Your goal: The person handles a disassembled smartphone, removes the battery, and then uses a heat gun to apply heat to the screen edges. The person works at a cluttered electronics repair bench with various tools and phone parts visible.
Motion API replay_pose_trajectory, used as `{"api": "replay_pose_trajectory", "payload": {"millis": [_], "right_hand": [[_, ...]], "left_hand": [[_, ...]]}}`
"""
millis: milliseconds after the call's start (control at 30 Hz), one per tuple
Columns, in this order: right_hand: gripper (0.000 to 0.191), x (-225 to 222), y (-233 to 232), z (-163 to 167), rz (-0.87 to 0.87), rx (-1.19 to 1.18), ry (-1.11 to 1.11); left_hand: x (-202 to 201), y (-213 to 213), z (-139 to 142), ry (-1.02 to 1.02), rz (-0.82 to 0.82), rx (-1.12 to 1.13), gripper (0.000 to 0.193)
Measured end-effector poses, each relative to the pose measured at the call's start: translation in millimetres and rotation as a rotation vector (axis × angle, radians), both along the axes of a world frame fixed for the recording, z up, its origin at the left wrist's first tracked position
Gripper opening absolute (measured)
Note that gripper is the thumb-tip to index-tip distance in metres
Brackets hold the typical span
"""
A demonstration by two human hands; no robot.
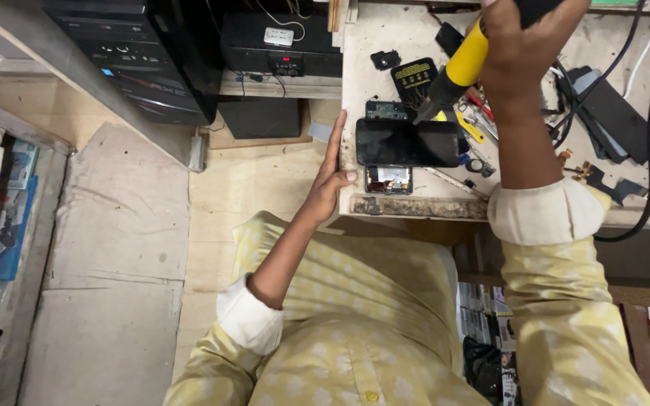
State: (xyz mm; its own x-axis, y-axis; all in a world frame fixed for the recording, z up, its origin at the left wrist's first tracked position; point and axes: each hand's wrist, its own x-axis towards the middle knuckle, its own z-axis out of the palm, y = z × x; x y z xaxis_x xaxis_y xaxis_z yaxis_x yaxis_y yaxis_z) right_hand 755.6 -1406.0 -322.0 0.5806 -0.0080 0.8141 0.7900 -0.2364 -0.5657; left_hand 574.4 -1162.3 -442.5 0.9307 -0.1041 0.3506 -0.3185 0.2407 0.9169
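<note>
A black smartphone [408,143] lies flat on the worn white workbench [385,45], near its front edge. My left hand [332,173] rests with open fingers against the phone's left end, thumb on the bench edge. My right hand [524,45] grips a yellow and black heat tool [460,64], its nozzle pointing down at the phone's upper edge. A small opened phone part [389,180] lies just below the phone, and a circuit board [389,110] just above it.
Small tools, a yellow pry tool [469,126] and black cables [641,90] crowd the bench's right side. A black computer tower [141,56] and a black box [280,41] stand at upper left. A pale cloth [114,248] covers the floor at left.
</note>
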Motion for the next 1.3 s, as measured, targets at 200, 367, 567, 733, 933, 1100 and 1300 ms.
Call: {"api": "replay_pose_trajectory", "payload": {"millis": [200,367,567,733,933,1100,1300], "right_hand": [[0.050,1.2,5.3,-5.7,-0.052,-0.071,-0.073],[0.063,-11.6,23.1,4.2,0.179,0.049,-0.028],[0.068,-32.8,47.0,23.2,0.274,0.191,0.204],[0.060,-36.9,60.5,24.5,0.285,0.171,0.164],[0.054,-28.5,64.7,14.7,0.246,0.171,0.160],[0.048,-26.0,69.2,10.5,0.229,0.090,0.014],[0.046,-33.0,78.9,16.0,0.325,0.162,0.094]], "left_hand": [[-0.3,-2.4,-1.1,0.010,-0.009,-0.036,0.104],[1.3,-2.4,-3.3,0.001,-0.005,-0.039,0.105],[3.1,-2.1,-7.2,-0.030,-0.007,-0.034,0.104],[2.7,-1.3,-8.1,-0.027,0.015,-0.002,0.103],[2.4,0.2,-8.1,-0.018,-0.005,-0.015,0.103],[2.8,1.5,-9.3,-0.033,-0.003,-0.006,0.102],[3.2,3.6,-8.2,-0.033,-0.006,0.013,0.102]]}}
